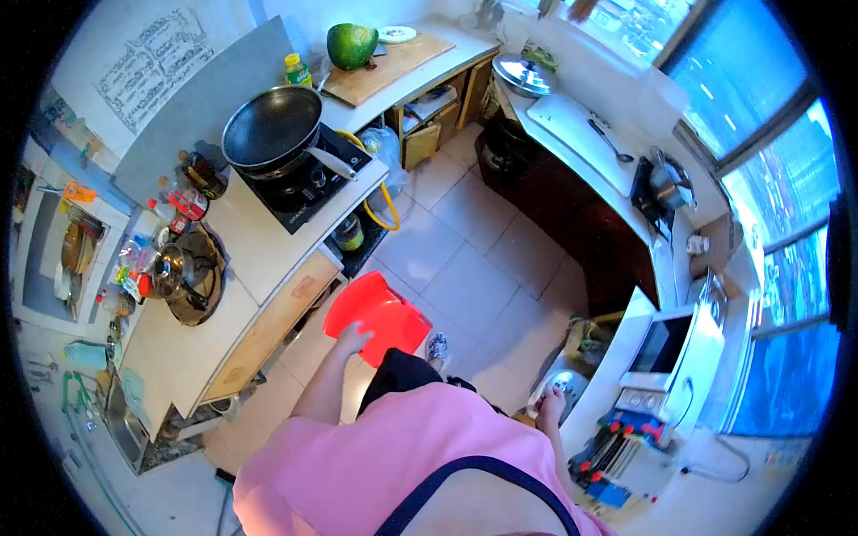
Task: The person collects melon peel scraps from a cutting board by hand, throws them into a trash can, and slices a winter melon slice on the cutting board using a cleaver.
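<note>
My left hand [354, 339] is at the near left rim of a red plastic basin [380, 308], its fingers somewhat blurred and bent over the edge, apparently gripping it. The basin is tilted in front of my legs, and its near side is partly hidden by my dark clothing. Out to the right, my right hand [551, 406] is closed beside a pale round appliance [565, 384] with dark marks on top. What its fingers hold, if anything, is too small to make out.
A wok [273, 129] on an induction cooker [308, 183] has its handle over the left counter's edge. A cut green melon [352, 46] lies on a cutting board [393, 67]. To the right are a microwave [660, 347] and a pot [670, 186]. Tiled floor [456, 255] lies between the counters.
</note>
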{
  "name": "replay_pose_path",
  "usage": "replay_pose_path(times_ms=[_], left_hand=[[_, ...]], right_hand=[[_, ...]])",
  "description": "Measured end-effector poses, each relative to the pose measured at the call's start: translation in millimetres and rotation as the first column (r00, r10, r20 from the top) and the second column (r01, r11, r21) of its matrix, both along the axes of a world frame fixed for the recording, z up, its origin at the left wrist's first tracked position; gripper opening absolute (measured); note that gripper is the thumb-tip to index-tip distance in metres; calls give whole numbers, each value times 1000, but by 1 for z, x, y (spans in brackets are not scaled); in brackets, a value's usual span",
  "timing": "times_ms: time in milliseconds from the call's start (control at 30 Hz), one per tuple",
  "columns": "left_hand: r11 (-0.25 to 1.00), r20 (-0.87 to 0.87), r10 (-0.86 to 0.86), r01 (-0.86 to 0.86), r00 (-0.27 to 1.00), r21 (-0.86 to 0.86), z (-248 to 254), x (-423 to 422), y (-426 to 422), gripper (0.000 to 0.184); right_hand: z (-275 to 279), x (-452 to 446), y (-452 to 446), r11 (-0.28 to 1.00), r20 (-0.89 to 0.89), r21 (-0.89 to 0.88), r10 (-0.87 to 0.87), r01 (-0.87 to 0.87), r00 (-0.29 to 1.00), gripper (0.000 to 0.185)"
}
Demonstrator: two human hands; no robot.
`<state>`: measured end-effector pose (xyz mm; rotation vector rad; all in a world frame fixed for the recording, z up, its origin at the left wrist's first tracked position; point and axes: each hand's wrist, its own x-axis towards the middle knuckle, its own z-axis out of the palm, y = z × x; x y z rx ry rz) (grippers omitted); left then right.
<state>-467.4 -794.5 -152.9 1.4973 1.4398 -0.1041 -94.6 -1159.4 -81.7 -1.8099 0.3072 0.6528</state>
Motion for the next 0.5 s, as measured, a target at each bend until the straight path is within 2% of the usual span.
replay_pose_path(times_ms=[33, 67, 100, 133, 200, 267, 367, 500], left_hand=[[979, 78, -132, 118, 988, 164, 2, 44, 12, 64], [973, 259, -168, 118, 951, 200, 7, 87, 28, 60], [968, 244, -217, 176, 945, 177, 14, 128, 49, 58], [986, 238, -163, 149, 957, 78, 64, 167, 66, 57], [929, 255, -262, 172, 931, 328, 73, 217, 101, 52], [956, 415, -199, 81, 888, 283, 88, 255, 136, 47], [972, 455, -70, -42, 888, 232, 98, 292, 191, 45], [961, 427, 5, -124, 904, 249, 65, 325, 280, 45]], right_hand=[[-11, 22, -1, 995, -79, 94, -10, 17, 997, 17], [-18, 36, -6, 999, -34, 35, -1, 3, 999, 13], [-27, 50, -10, 1000, 11, -19, 13, -13, 1000, 10], [-52, 63, -23, 999, 6, -33, 3, -3, 1000, 8], [-91, 81, -43, 996, -33, -91, -9, 5, 999, 7], [-106, 98, -21, 982, -117, -188, 8, -30, 993, 8], [-122, 139, 37, 949, -213, -285, 72, -132, 974, 10], [-138, 223, 142, 903, -253, -329, 198, -277, 947, 13]])
